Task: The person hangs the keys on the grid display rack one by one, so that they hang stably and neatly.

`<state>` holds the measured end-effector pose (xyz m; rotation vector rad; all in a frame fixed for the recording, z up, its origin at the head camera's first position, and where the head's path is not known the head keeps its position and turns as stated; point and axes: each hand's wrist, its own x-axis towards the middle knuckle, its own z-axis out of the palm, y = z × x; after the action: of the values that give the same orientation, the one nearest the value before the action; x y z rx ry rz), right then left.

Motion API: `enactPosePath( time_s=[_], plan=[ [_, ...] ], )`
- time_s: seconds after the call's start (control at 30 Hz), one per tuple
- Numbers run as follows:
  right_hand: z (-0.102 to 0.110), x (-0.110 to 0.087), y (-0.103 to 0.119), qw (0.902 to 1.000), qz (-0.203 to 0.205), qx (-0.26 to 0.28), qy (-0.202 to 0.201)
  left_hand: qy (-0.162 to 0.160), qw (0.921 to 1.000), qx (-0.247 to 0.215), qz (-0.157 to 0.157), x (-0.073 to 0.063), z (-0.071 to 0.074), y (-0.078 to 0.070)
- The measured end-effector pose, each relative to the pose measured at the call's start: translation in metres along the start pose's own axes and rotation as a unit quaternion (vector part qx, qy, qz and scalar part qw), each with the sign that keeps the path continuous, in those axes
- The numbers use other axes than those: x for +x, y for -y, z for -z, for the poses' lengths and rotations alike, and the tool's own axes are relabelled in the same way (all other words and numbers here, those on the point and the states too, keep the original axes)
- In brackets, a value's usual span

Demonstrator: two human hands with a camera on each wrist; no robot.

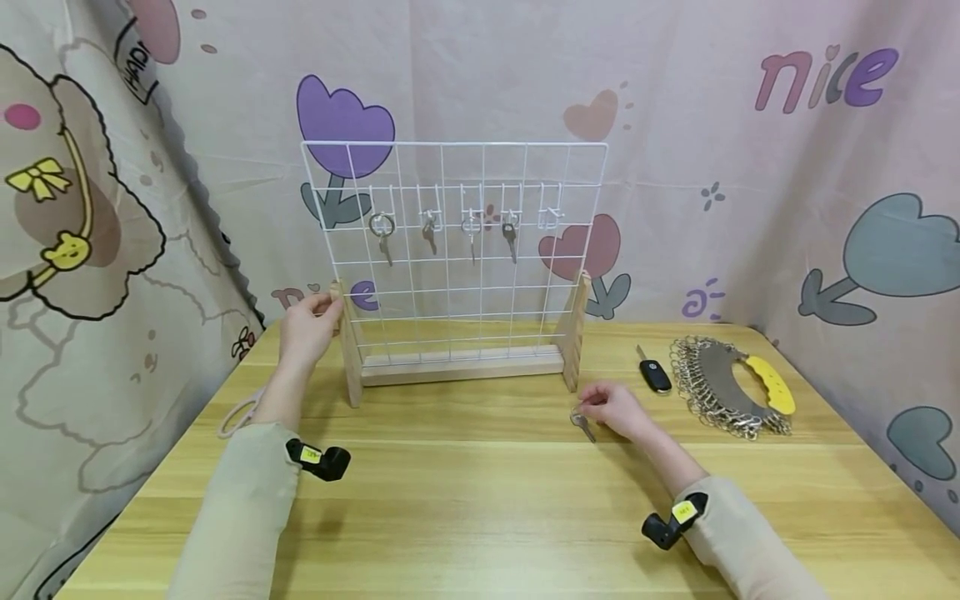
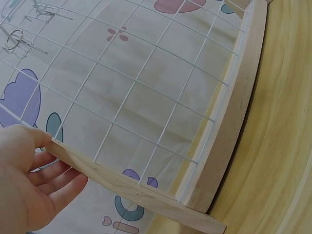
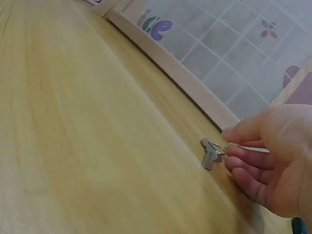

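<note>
A white wire grid rack [image 1: 448,292] stands upright on a wooden base. At its left wooden post [image 2: 122,185], my left hand [image 1: 306,332] grips the top end between thumb and fingers. My right hand [image 1: 617,410] pinches the small ring of a silver key [image 3: 210,153] with thumb and fingertips, low over the table in front of the right post [image 1: 573,333]. Several keys hang from hooks across the grid, among them one on a large ring [image 1: 382,225] and a dark-headed key [image 1: 510,233]. The rightmost hook [image 1: 551,217] bears no key.
On the right of the wooden table [image 1: 465,492] lie a black car key [image 1: 655,376] and a yellow-handled ring sizer [image 1: 772,385] with many metal rings. A pale pink loop-shaped handle [image 1: 238,415] shows beside my left forearm. A printed curtain [image 1: 675,125] hangs behind.
</note>
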<state>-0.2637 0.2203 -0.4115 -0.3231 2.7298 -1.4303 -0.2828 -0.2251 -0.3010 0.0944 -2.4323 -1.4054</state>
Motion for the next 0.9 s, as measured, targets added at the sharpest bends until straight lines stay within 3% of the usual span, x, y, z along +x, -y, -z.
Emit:
enactPosePath(
  time_s=[0.43,0.9],
  plan=[
    [-0.012,0.001,0.0,0.9978,-0.002,-0.062,-0.024,0.002,1.0,0.007,-0.002,-0.002,0.0,-0.001],
    [-0.013,0.001,0.009,0.9949,-0.009,-0.1,0.006,-0.005,1.0,0.006,-0.002,-0.003,-0.001,-0.003]
  ],
)
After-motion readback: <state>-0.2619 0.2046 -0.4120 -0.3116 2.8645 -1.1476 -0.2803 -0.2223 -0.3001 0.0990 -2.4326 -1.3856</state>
